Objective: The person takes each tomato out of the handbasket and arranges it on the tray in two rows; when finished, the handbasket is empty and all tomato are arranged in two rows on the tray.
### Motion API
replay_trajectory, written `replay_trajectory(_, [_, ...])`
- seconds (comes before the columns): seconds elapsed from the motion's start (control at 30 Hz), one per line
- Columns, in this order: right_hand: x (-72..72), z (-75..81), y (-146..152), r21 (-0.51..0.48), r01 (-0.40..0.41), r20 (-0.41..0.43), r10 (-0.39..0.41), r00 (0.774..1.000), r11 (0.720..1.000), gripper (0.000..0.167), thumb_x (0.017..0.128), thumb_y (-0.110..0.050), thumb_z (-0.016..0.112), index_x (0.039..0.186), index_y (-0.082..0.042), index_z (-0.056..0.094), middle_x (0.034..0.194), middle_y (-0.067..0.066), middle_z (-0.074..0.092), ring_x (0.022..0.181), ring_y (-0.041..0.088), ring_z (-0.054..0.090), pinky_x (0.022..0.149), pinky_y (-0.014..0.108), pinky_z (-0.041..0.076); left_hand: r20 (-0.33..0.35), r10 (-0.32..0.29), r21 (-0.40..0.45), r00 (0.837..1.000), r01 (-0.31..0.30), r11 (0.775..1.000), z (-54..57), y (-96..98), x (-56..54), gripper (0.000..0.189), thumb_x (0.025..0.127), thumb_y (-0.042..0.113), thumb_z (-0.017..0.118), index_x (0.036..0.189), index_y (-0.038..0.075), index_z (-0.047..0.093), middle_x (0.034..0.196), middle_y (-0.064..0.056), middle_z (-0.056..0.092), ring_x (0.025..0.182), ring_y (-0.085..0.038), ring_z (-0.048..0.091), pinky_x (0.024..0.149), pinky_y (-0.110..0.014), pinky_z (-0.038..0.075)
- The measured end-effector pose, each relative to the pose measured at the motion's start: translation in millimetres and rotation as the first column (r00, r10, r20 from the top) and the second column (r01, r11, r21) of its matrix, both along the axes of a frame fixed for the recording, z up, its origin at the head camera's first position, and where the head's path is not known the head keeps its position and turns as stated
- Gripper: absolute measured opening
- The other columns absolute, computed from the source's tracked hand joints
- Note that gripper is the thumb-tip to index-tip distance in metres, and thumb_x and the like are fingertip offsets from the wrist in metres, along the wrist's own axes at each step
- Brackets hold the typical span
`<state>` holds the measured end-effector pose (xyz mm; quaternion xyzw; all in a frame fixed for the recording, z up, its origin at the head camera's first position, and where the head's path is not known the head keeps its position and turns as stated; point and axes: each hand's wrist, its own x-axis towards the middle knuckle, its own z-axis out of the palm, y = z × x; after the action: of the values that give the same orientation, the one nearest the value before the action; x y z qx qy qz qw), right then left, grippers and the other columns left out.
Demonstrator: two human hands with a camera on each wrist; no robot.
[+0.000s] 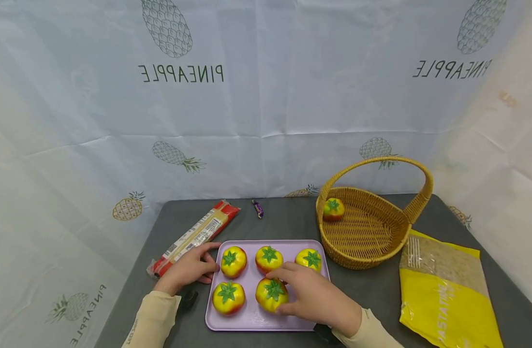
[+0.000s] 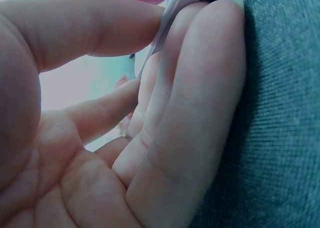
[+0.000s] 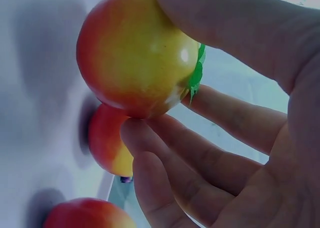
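A lilac tray holds several toy tomatoes, yellow and red with green star-shaped leaves. My left hand pinches the tray's left rim, thumb on one side and fingers on the other, as the left wrist view shows. With thumb and fingers, my right hand grips the front middle tomato; in the right wrist view this tomato is between the thumb and fingertips. Left of it sits another tomato. Three more form the back row: left, middle and right, the last partly behind my right hand.
A wicker basket with a tall handle stands at the back right, one tomato inside at its left. Beside it lies a yellow bag at the right. A red-ended packet and a small purple-wrapped sweet lie behind the tray.
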<state>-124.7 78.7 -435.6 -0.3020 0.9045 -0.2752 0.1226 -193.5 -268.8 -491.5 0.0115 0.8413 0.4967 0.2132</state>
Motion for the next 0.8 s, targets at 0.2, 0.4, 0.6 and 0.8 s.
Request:
replay_trajectory(0.2, [-0.2,-5.6,-2,0.003,-0.026,-0.031,0.026,0.999,1.000,0.055,0.083,-0.034,0.094,0.134,-0.027,0.072,0.130,-0.012,0.071,0.109,0.004,0.063,0.101,0.033,0.060,-0.005,-0.002,0.001,1.000,0.002,1.000,0.8,1.1,-0.5,0.069,0.095,0.015,0.078,0.158,0.008,0.051,0.095,-0.012,0.064,0.071,-0.022,0.068,0.072,-0.037,0.068])
replay_trajectory(0.4, [0.4,-10.4,-4,0.014,-0.035,-0.076,0.036,0.996,0.999,0.055,0.083,-0.033,0.094,0.133,-0.026,0.072,0.130,-0.012,0.070,0.111,0.004,0.063,0.102,0.032,0.059,-0.007,0.007,-0.004,1.000,-0.007,1.000,0.8,1.0,1.2,0.068,0.094,0.014,0.077,0.157,0.007,0.051,0.095,-0.012,0.064,0.071,-0.023,0.068,0.071,-0.037,0.068])
replay_trajectory(0.6, [0.6,-13.5,-6,0.035,-0.027,-0.071,0.029,0.997,0.999,0.056,0.084,-0.037,0.094,0.134,-0.028,0.071,0.131,-0.014,0.070,0.114,0.004,0.063,0.105,0.035,0.059,-0.001,0.010,-0.005,1.000,-0.010,1.000,-0.1,0.6,2.2,0.069,0.094,0.014,0.078,0.157,0.008,0.051,0.094,-0.012,0.063,0.071,-0.023,0.068,0.071,-0.037,0.068])
replay_trajectory(0.8, [0.5,-14.0,-6,0.045,-0.028,-0.071,0.031,0.997,0.999,0.057,0.083,-0.037,0.094,0.135,-0.028,0.071,0.132,-0.013,0.070,0.115,0.005,0.064,0.105,0.035,0.059,-0.011,0.001,-0.007,1.000,-0.002,1.000,0.5,1.1,1.8,0.068,0.095,0.016,0.078,0.157,0.008,0.051,0.095,-0.012,0.063,0.071,-0.023,0.068,0.071,-0.037,0.068])
